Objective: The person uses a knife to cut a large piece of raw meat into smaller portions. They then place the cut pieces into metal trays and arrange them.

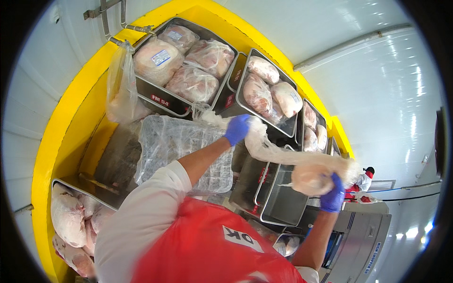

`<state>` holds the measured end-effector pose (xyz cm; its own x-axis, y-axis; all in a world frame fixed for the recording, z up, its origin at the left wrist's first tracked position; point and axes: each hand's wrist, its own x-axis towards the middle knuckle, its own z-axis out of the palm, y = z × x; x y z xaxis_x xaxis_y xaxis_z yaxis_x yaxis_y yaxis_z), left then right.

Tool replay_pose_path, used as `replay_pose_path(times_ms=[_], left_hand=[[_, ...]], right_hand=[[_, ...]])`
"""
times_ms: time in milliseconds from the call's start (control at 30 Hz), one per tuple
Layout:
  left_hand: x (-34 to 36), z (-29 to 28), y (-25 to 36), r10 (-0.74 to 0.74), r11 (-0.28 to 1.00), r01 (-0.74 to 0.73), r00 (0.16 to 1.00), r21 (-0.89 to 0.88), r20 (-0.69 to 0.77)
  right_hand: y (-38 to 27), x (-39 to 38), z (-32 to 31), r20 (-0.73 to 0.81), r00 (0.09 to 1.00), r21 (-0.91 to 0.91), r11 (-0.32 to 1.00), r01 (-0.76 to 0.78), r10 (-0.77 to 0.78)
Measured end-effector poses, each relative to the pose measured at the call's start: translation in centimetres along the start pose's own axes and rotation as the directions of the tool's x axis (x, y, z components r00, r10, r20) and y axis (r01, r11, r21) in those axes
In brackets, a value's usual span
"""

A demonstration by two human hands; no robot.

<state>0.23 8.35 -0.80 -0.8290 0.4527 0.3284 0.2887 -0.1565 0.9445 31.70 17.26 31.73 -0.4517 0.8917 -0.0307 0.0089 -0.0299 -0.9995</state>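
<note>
My left hand [237, 129], in a blue glove, is closed on a long strip of crumpled translucent plastic film [271, 150]. The strip stretches to the right, toward a pale pinkish round bundle [309, 180]. My right hand [333, 194], also blue-gloved, grips that bundle at its right side, with loose film bunched around it. Whether the bundle is meat or rolled film I cannot tell. Below my left forearm lies a sheet of clear plastic with a grid pattern [165, 146].
Metal bins of plastic-wrapped meat [196, 85] and large pale cuts [271, 92] line the yellow-edged wall [52, 137]. An open metal bin [285, 203] stands below my hands. More cuts [71, 214] lie lower left. Another person [364, 181] is far right, near a grey machine [354, 240].
</note>
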Motion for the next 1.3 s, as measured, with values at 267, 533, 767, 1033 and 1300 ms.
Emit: replay_pose_path(times_ms=[267,533,767,1033,1300], left_hand=[[-1.4,-2.3,21.8,-0.004,0.996,0.034,0.934,-0.077,0.358],[-7.1,-4.4,21.8,0.342,0.936,-0.332,0.774,-0.118,0.534],[-7.6,-9.0,5.6,0.007,0.866,-0.163,0.949,0.473,0.315],[-4.2,-3.9,-5.3,-0.420,0.646,-0.105,0.779,0.756,0.466],[-5.0,-4.4,-13.6,-0.233,0.908,0.131,0.947,0.399,0.220]], right_hand=[[15.6,-0.9,10.2,0.396,0.918,-0.287,0.949,0.132,-0.008],[16.6,-0.3,12.5,0.068,0.981,0.205,0.965,0.165,-0.182],[7.0,2.3,3.4,0.024,0.984,0.331,0.930,0.161,-0.179],[-5.0,-3.5,-0.1,-0.282,0.950,0.429,0.868,0.252,-0.137],[3.9,-5.1,-13.7,-0.153,0.968,0.366,0.899,0.240,-0.196]])
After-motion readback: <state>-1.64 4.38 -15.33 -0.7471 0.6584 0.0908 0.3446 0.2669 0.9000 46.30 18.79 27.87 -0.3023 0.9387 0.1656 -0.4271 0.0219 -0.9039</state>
